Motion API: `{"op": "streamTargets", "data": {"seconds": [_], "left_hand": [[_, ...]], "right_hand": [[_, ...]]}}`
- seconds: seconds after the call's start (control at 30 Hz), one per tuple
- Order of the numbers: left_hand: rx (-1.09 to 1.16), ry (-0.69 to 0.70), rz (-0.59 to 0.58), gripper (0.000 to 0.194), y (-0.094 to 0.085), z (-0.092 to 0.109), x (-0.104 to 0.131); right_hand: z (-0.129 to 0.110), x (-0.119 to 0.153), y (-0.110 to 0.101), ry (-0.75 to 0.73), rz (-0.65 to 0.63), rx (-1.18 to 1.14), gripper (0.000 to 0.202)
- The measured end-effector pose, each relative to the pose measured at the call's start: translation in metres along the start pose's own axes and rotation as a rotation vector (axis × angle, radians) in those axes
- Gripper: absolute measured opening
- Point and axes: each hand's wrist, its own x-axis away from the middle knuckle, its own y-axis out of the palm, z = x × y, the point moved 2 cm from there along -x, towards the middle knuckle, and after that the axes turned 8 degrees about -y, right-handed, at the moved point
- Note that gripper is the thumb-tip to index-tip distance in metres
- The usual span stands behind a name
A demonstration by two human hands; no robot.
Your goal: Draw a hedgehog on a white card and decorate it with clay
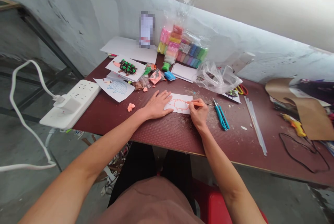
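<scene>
A small white sheet of paper [178, 110] lies on the dark red table, bearing an orange outline drawing with short strokes along its edges. My left hand [158, 105] rests flat on the sheet's left side, fingers spread. An orange pen [196, 104] is pinched in my right hand [199, 113], its tip on the drawing near the right side. Just right of that hand lies a teal utility knife [221, 114]. Lumps of orange clay [130, 107] sit left of my left hand.
Bags of coloured clay [173, 45] lean on the wall. Finished drawings [114, 89] lie at the left beside a white power strip [75, 102]. Clear sticks [255, 125], a yellow glue gun [296, 126] with a black cord, and a crumpled plastic bag [217, 79] occupy the right.
</scene>
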Motion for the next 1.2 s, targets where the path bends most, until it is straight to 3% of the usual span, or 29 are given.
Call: {"op": "streamTargets", "data": {"seconds": [0.53, 0.93, 1.2], "left_hand": [[0.01, -0.003, 0.001, 0.069, -0.0015, 0.0012, 0.001], [0.0, -0.006, -0.007, 0.07, -0.0027, 0.0017, 0.0009], [0.021, -0.004, 0.009, 0.07, -0.001, 0.0009, 0.0005]], "right_hand": [[-0.0001, 0.0007, 0.0004, -0.015, -0.016, -0.017, 0.019], [0.0043, -0.0026, -0.0058, 0.028, 0.109, -0.012, 0.014], [-0.0032, 0.0006, 0.0007, -0.072, -0.003, -0.086, 0.017]]}}
